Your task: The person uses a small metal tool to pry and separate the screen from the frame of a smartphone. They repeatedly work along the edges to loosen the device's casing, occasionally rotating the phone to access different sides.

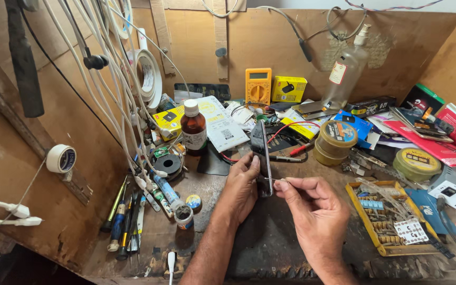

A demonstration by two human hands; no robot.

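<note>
A cluttered wooden workbench (270, 248) fills the view, boxed in by board walls hung with white cables (117, 105). At its centre a dark smartphone (262, 155) stands on its long edge, tilted toward the back. The left hand (241, 187) clasps it from the left, fingers closed on its near edge, apparently to keep the thin side facing up and steady. The right hand (312, 211) pinches a thin metal pin (271, 180) between thumb and forefinger, its tip against the phone's side. A brown bottle (193, 126) stands behind on the left, a yellow multimeter (258, 85) at the back wall, a yellow parts tray (391, 219) to the right, and screwdrivers (125, 221) lean at the left.
</note>
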